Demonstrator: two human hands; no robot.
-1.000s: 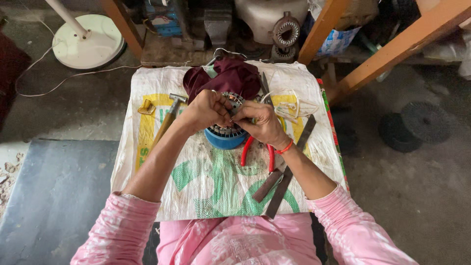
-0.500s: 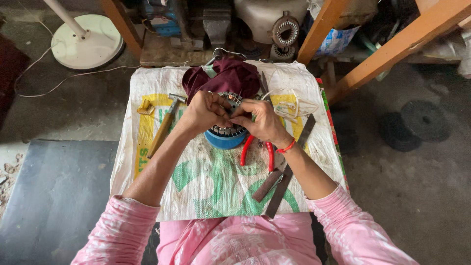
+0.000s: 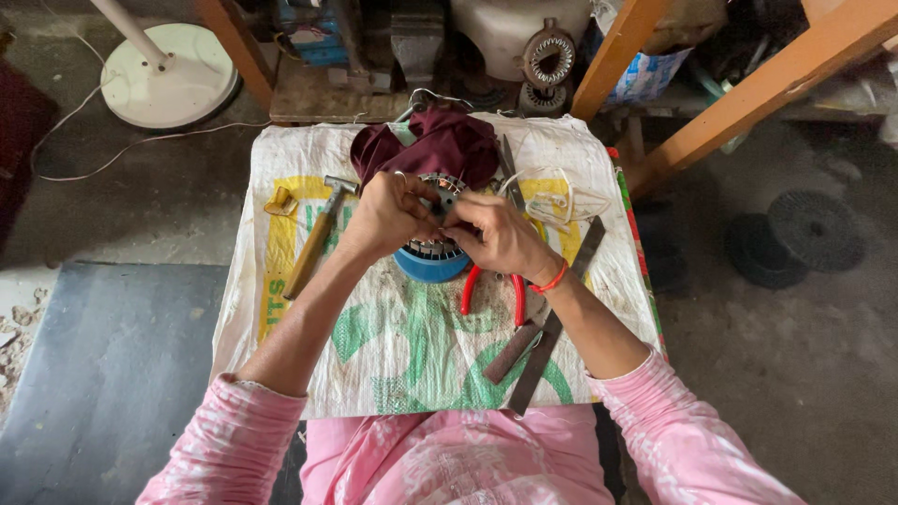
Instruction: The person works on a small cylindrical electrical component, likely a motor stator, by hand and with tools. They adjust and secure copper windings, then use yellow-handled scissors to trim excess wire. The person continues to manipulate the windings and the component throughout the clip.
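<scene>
A repair workshop: hammer, pliers, files, motor stators on shelves.

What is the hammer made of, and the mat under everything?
The hammer looks like a tan wooden handle with a dull grey metal head. The mat seems to be a woven plastic sack: white, with a fine weave and green and yellow print.

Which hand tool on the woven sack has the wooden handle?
The hammer, lying left of the left hand. The pliers have red grips, and the flat files are bare dark metal.
</scene>
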